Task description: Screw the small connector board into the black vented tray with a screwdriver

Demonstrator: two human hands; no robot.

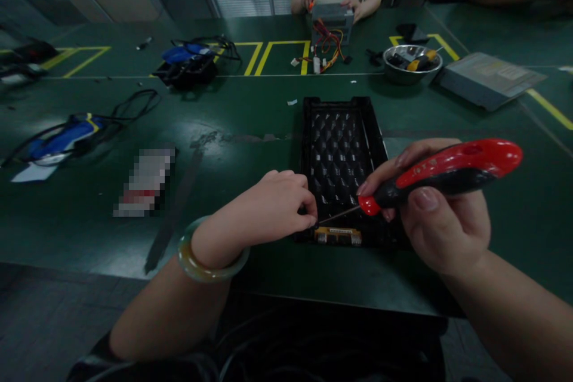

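Your right hand [447, 230] is wrapped around the red-and-black screwdriver [441, 172], which slants down to the near-left corner of the black rectangular plastic frame [336, 158]. There your left hand [268, 208] curls nearly closed, its hold unclear. You're apparently working that corner; next, steady aim matters.

The left hand [278, 206] hides part of the black tray [338, 158].

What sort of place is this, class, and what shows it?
Probably an electronics workshop: the right hand holds a screwdriver at a black casing with what looks like a circuit board, and a metal box with coloured wires sits across the green table.
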